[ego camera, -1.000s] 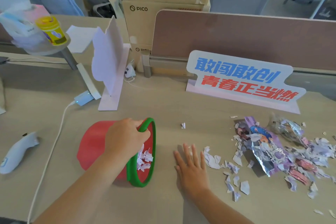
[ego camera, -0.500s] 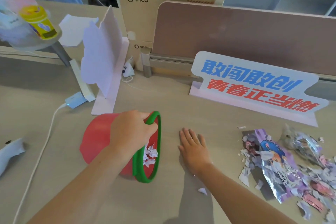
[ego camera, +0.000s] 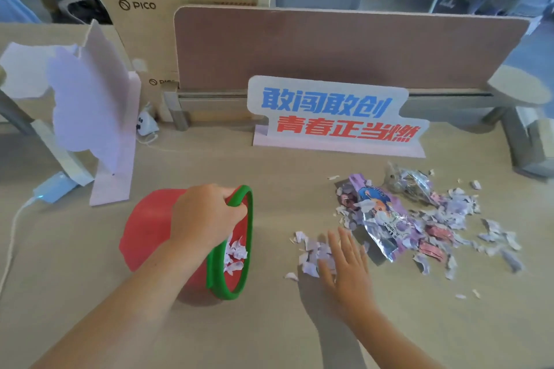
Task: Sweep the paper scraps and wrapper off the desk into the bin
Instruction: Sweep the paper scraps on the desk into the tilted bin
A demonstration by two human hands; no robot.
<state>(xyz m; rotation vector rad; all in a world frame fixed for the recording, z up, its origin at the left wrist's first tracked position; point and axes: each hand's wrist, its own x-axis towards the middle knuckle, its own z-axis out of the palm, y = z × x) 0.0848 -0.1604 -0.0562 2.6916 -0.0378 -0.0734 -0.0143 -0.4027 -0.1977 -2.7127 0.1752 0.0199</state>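
Partly done: some scraps (ego camera: pixel 235 252) in bin (ego camera: pixel 150 228), left hand (ego camera: pixel 204 216) gripping rim. Right hand (ego camera: pixel 347 269) flat, released, touching more. Wrapper (ego camera: pixel 377 219), main pile (ego camera: pixel 449 219) left on tabletop (ego camera: pixel 269 332).

Beige worktop (ego camera: pixel 269 177). On it: red bin (ego camera: pixel 150 228) on its side; paper scraps (ego camera: pixel 455 213) and wrapper (ego camera: pixel 377 213) to the right; lettered sign (ego camera: pixel 335 117) at back; pink card stand (ego camera: pixel 90 105) left.

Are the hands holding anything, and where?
The left hand grips the red bin by its green rim. The right hand lies flat, holding nothing.
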